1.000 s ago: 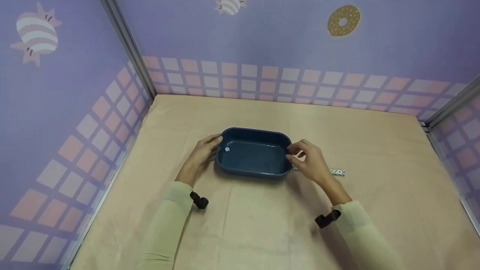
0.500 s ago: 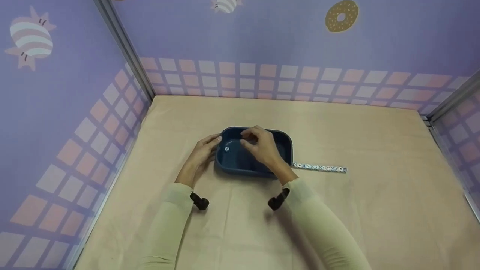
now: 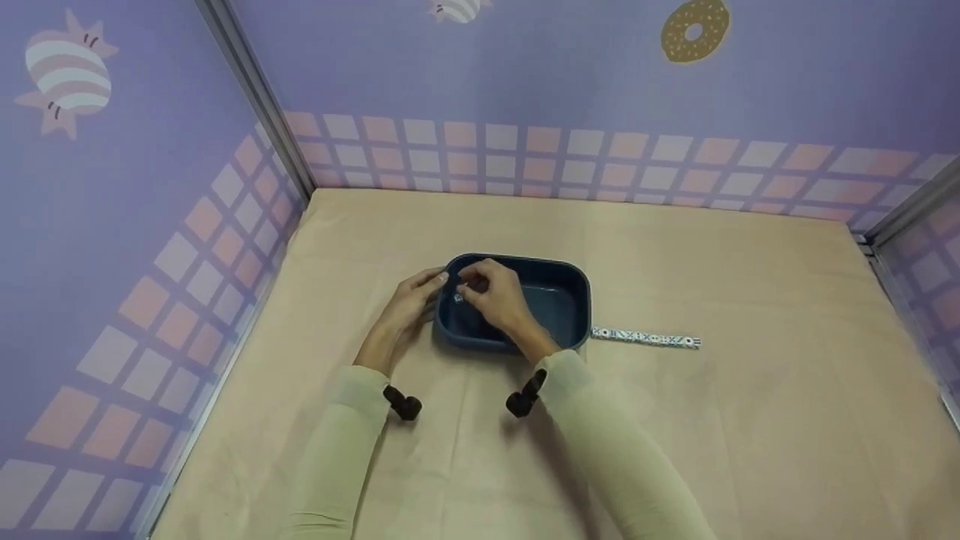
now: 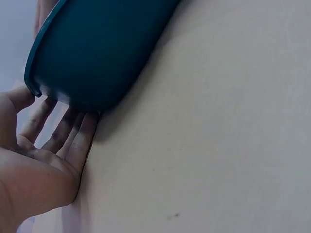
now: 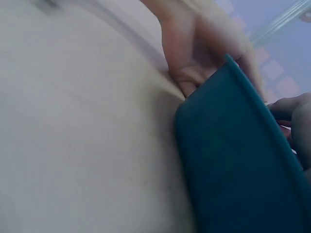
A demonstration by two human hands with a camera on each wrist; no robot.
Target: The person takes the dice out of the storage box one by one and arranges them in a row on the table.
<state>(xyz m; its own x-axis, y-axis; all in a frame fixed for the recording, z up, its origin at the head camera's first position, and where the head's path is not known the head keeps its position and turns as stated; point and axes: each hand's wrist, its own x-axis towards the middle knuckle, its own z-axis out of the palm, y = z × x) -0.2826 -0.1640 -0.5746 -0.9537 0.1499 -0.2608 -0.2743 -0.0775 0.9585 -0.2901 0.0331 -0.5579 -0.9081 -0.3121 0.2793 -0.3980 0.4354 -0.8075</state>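
A dark blue rectangular dish (image 3: pixel 551 307) with rounded corners stands on the cloth in the head view. My left hand (image 3: pixel 406 306) holds its left end, thumb at the rim and fingers against the outer wall, as the left wrist view (image 4: pixel 46 155) also shows. Inside the dish, at its left end, lies a small white patterned cube like a die (image 3: pixel 458 298). My right hand (image 3: pixel 496 296) is over the dish, bent thumb and fingers just above that die with a gap between them. The dish wall partly hides the right fingertips (image 5: pixel 286 108) in the right wrist view.
A straight row of several small white patterned cubes (image 3: pixel 646 338) lies on the beige cloth (image 3: pixel 757 360), starting by the dish's right end. Purple panels (image 3: pixel 540 82) with printed sweets and checks stand at the back and sides.
My right hand has moved left from the dish's right end to above the die, uncovering the row of cubes. My left hand and the dish stay in place.
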